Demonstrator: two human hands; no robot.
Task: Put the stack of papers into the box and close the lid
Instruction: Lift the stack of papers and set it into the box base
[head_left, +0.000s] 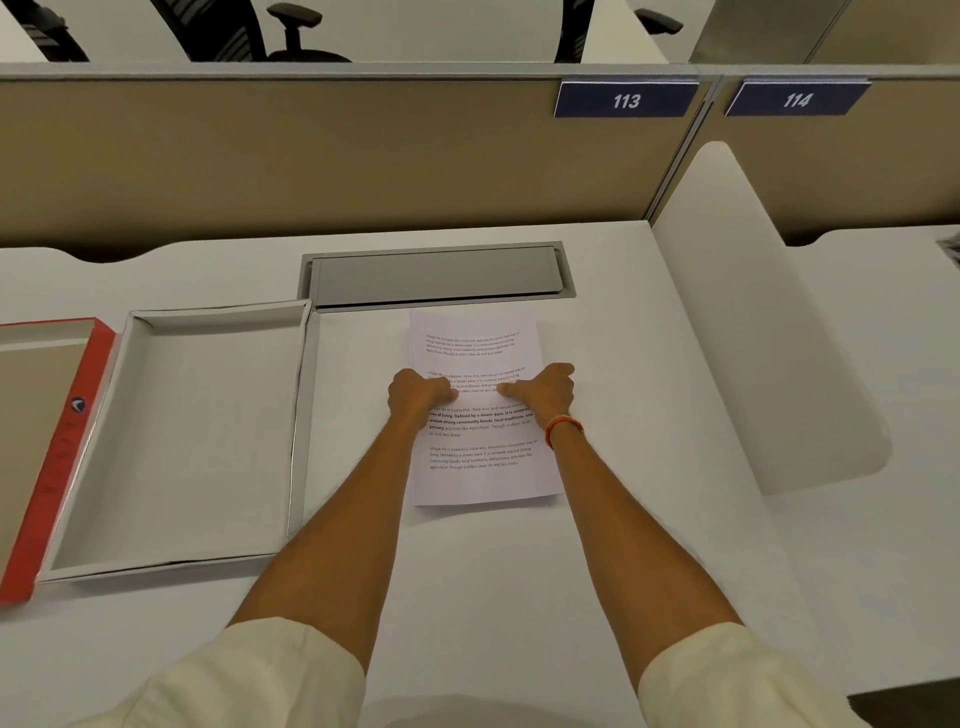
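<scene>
Cream short sleeves (270, 670) on both arms; orange band (563, 425), prob. thread, on right wrist; forearms bare.

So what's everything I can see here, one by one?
stack of papers: one, white with black print, flat on the desk, right of the box
box: one, grey-white inside, open and empty, left of the papers
lid: one, red rim, tan inside, lying left of the box
desk: one, white
cable hatch: one, grey, shut, set in the desk behind the papers
partition: beige, behind the desk
number signs: two, dark blue, 113 and 114, on the partition
office chairs: black, beyond the partition
wristband: one, orange, right wrist
left hand: on the papers
right hand: on the papers
</scene>
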